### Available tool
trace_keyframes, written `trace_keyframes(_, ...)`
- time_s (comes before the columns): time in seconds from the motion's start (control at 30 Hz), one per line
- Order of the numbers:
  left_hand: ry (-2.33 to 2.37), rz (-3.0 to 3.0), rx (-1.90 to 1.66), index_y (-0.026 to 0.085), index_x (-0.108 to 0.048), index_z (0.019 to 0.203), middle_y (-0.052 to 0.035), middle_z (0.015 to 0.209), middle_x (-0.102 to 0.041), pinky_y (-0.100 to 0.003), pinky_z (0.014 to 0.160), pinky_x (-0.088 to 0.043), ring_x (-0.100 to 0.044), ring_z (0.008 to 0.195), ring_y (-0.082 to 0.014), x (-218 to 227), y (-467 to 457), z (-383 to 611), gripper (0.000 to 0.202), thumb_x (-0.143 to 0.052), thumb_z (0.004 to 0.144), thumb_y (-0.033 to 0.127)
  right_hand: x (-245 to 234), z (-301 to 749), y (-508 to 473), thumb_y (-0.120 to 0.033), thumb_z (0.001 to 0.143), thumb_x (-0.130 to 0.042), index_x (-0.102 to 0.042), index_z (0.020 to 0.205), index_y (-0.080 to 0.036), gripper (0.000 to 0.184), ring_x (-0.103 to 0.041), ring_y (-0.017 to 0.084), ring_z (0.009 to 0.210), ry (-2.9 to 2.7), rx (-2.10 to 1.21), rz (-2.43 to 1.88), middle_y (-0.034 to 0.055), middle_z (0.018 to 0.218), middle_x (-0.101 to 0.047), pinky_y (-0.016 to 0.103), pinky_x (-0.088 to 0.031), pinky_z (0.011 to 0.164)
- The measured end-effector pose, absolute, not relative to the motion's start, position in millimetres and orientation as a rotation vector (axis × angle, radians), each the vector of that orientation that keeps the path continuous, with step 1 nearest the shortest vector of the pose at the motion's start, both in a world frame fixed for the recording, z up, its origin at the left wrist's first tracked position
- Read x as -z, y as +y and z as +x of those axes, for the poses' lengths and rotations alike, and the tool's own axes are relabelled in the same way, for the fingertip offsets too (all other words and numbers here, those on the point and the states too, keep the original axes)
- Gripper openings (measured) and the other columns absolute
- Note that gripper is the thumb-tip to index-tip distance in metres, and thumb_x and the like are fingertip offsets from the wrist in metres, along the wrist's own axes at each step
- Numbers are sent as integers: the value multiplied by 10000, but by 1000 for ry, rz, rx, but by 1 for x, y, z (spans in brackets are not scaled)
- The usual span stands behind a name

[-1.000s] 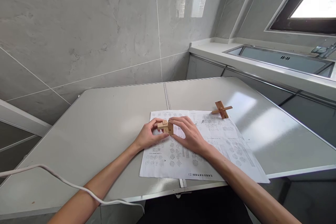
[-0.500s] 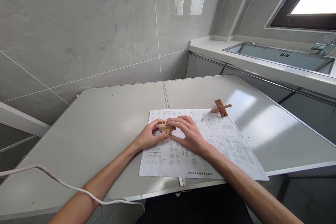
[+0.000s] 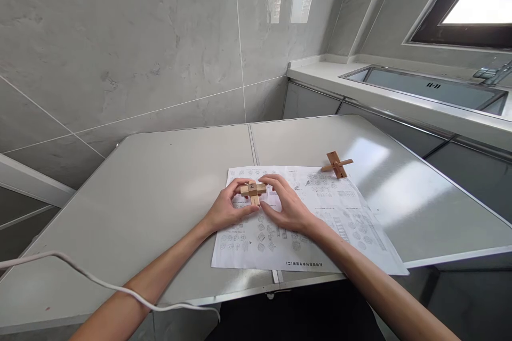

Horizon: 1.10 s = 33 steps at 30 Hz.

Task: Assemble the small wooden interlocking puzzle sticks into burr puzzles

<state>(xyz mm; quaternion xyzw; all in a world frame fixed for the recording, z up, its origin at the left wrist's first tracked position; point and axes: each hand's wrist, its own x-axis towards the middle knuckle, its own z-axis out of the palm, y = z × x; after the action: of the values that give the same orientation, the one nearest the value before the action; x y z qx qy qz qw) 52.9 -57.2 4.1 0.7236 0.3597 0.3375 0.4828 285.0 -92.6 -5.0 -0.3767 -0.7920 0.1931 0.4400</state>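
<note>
A light-wood interlocking burr puzzle [image 3: 253, 189] with a dark Z-like mark on its top piece is held above the printed sheet [image 3: 312, 256]. My left hand [image 3: 224, 208] grips it, thumb at the near end and fingers at the far side. My right hand [image 3: 288, 205] curves around the puzzle's right end, thumb and fingers apart; whether a fingertip touches the wood is hard to tell. Small drawings of puzzle shapes cover the sheet. Beyond its far right corner lies a second, darker wooden cross-shaped puzzle [image 3: 336, 164].
The pale folding table [image 3: 160, 181] has a seam down its middle. A white cable [image 3: 96, 278] crosses over my left forearm. Grey tiled wall [image 3: 160, 48] stands behind, and a counter with a sink [image 3: 424, 85] runs along the right.
The puzzle has turned in my left hand, so its marked top now shows. My right fingers have spread and drawn back slightly from it. The darker puzzle and sheet have stayed put.
</note>
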Motion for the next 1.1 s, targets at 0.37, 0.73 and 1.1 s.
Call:
trace_keyframes(0.37, 894, 1862, -753, 305, -588, 1401, -84, 1381, -671, -436, 1109, -507, -655, 1261, -292, -2, -60, 50, 713, -922, 785, 438, 2, 286, -93, -408, 1111, -493, -579, 996, -230, 229, -619, 204, 804, -1887, -781, -1144, 34, 915, -693, 342, -475, 742)
trace_keyframes(0.73, 909, 2027, -790, 273, -582, 1410, -70, 1306, -705, -452, 1108, -514, -667, 1197, -287, -9, -64, 53, 723, -915, 794, 453, -2, 287, -92, -420, 1115, -417, -468, 809, -241, 359, -523, 178, 660, -1912, -857, -1189, -8, 743, -599, 306, -376, 643)
trace_keyframes(1.1, 811, 2164, -827, 296, -542, 1458, -92, 1391, -642, -466, 1154, -475, -609, 1292, -299, -16, -68, 55, 640, -828, 891, 374, -6, 288, -90, -509, 1102, -420, -385, 721, -235, 471, -417, 154, 629, -1839, -1007, -1189, -37, 660, -454, 301, -317, 626)
